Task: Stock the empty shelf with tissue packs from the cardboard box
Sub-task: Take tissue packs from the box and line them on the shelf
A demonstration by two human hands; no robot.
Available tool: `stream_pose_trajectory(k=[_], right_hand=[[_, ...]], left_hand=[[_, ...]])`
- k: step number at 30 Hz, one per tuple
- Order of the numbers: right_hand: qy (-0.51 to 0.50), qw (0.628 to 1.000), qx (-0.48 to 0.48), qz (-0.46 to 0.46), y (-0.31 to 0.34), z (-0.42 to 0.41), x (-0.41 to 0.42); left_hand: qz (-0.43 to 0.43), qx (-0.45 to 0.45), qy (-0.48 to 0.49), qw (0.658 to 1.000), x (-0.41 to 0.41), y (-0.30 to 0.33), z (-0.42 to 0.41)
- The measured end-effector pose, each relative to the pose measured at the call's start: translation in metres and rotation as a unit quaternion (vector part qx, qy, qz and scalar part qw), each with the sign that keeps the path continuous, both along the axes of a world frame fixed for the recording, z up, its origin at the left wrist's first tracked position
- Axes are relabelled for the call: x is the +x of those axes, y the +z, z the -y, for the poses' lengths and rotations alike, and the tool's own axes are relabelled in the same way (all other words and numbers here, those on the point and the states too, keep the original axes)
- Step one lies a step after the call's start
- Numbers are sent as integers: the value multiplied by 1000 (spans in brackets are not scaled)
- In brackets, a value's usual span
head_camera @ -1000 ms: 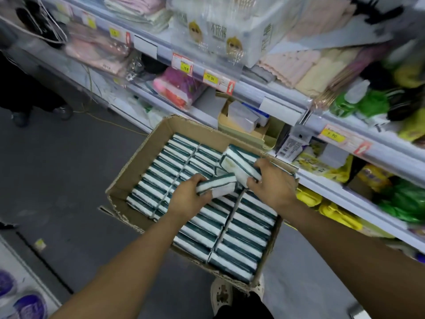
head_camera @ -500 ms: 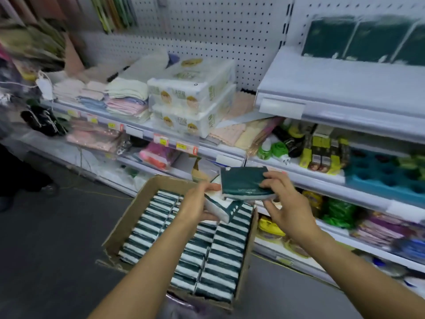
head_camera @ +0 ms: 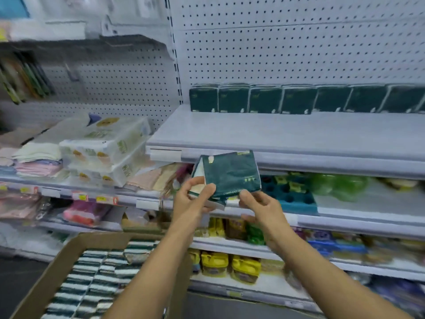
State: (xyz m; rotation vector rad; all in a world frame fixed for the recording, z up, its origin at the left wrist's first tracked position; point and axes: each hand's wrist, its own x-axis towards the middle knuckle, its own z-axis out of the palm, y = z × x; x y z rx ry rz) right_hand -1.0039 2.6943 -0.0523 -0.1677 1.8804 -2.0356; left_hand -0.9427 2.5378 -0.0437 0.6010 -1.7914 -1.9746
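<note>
Held: your left hand (head_camera: 194, 199) and right hand (head_camera: 259, 204) pinch tissue packs (head_camera: 230, 176) | Done: one row (head_camera: 299, 99) stands above your hands, at shelf (head_camera: 276, 134) back | Left: shelf front bare; cardboard box (head_camera: 69, 268) below your left arm looks near full.

Bagged white tissue bundles (head_camera: 103, 153) stacked beside folded towels (head_camera: 36, 157).
</note>
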Motion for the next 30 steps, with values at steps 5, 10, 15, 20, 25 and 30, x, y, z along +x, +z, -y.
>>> stream_pose_trajectory(k=[5,10,15,20,25,30], right_hand=[[-82,992,-86,39,26,-59,-48],[-147,981,-124,-22,64,-132,-102],[-219,958,12,-187,104,-202,-152],[-199,882,275,-327,119,-237,-216],[-139,732,481,-462,117,-246,-275],[-98,670,535,-505,99,-249,-322]], left_hand=[[-22,-75,-35,996,-54,20,-73],[-47,-120,-29,991,-104,38,-125],[-63,-149,-37,986,-149,59,-155],[-88,-168,-43,981,-200,83,-166],[-85,-175,-61,979,-253,92,-160],[-33,-171,-114,978,-305,97,-144]])
